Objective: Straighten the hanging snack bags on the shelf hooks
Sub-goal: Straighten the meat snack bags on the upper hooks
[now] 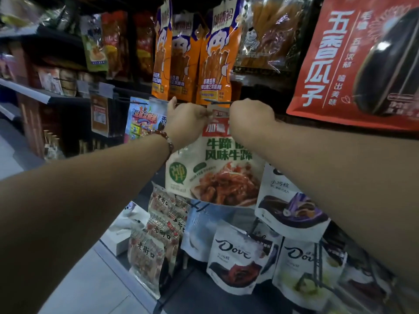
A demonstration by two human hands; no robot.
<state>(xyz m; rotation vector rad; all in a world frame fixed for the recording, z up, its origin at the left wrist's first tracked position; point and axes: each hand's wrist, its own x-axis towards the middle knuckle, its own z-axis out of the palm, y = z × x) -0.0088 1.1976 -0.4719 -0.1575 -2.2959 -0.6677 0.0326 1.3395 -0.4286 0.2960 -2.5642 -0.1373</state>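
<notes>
- The left hand (186, 120) and the right hand (251, 114) are pinching the top edge of the white bag (215, 168), one at each side;
- the bag is hanging at a thin hook (218, 101), below the orange bags (215, 64), above the Dove bags (235, 257);
- a bead bracelet (166, 138) is sitting on the left wrist.

At frame centre we see a white snack bag (213, 175) with green lettering and a red meat photo, hanging roughly upright, its top header at a dark hook (218, 102) below three orange bags (215, 57).
</notes>
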